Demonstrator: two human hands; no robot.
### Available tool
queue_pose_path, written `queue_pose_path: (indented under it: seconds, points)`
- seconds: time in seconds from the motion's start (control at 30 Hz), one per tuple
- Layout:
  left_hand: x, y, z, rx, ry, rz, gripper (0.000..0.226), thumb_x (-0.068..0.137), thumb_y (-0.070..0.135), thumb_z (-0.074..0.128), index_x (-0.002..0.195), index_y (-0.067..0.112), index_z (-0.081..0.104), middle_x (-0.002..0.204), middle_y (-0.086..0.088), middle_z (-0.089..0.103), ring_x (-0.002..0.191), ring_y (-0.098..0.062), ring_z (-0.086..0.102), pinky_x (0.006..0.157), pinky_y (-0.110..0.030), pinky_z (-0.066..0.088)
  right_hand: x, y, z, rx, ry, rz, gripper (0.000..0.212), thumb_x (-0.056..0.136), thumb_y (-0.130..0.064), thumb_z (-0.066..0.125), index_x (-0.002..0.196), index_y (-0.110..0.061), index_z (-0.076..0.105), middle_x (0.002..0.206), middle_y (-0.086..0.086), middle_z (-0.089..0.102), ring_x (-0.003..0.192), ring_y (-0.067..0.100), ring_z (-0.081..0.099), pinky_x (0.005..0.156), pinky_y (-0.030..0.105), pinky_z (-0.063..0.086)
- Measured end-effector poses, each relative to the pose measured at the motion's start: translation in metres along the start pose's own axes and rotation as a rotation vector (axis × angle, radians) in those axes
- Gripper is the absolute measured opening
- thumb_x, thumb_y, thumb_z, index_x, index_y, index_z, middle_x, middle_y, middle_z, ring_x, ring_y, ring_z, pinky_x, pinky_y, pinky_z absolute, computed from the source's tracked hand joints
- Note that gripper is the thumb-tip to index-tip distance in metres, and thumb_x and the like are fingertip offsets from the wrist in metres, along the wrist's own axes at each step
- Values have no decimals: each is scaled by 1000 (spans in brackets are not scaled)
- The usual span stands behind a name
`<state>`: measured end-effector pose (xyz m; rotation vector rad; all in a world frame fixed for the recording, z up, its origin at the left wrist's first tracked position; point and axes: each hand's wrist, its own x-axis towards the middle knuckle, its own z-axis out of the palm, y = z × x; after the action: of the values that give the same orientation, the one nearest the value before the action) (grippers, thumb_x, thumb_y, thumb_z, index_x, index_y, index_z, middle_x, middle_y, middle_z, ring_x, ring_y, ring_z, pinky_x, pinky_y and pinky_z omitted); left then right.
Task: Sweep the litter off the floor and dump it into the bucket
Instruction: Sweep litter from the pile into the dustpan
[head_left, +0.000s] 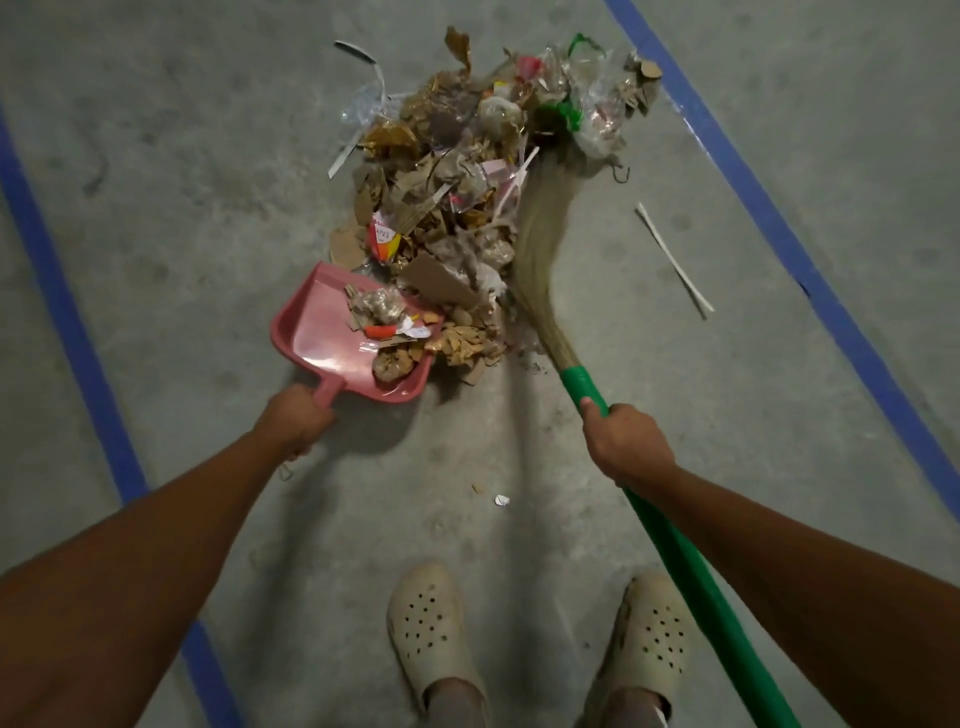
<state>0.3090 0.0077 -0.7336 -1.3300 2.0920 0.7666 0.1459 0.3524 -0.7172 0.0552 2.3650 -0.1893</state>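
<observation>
My left hand (298, 418) grips the pink plastic dustpan (332, 332); my right hand (621, 441) holds the green-handled straw broom (540, 244). The paper-and-plastic litter pile (457, 197) lies ahead between them. A hard sweep could overshoot the shallow pan.

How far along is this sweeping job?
Done: the brown paper litter heap is gathered, with a few scraps in the pink plastic dustpan. In hand: the left hand grips the dustpan, the right hand grips the green-handled straw broom against the heap. Left: most of the heap, a white paper strip, and dumping; no bucket shows.
</observation>
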Motion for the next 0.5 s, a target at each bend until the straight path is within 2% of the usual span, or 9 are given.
queue_pose_path:
  seconds: [0.07,0.13,0.27,0.37,0.5]
  points:
    - [-1,10,8,-45,0,25,9,88,10,62,87,2,60,71,-23,63,48,-30,58,42,-27,42,-11,3,4,-64,21,-59,55,103,-61,30,95,-13,57,75,3,57,63,17,58,53,29,45]
    - [-5,18,16,-107,-12,84,10,87,11,62,88,2,60,68,-20,60,45,-28,55,42,-26,41,-22,10,6,-67,44,-93,54,103,-61,29,95,-15,57,74,1,59,62,15,58,52,27,43]
    - [-13,23,23,-173,-22,167,20,83,20,68,91,3,62,73,-18,63,60,-31,58,59,-36,47,-39,34,-2,-54,134,-113,51,103,-61,30,95,-19,56,71,0,59,60,15,57,50,26,40]
    - [-19,15,20,-146,-38,185,17,84,22,69,89,7,62,79,-16,66,69,-31,61,62,-34,45,-41,47,-17,-4,197,-70,50,103,-60,30,94,-18,56,70,2,58,61,17,56,52,28,40]
    - [-18,-18,5,-200,-4,82,24,79,29,67,85,6,61,67,-13,61,54,-27,53,57,-35,43,-19,46,-31,48,167,33,59,103,-61,29,92,-12,59,75,7,60,66,23,58,61,33,45]
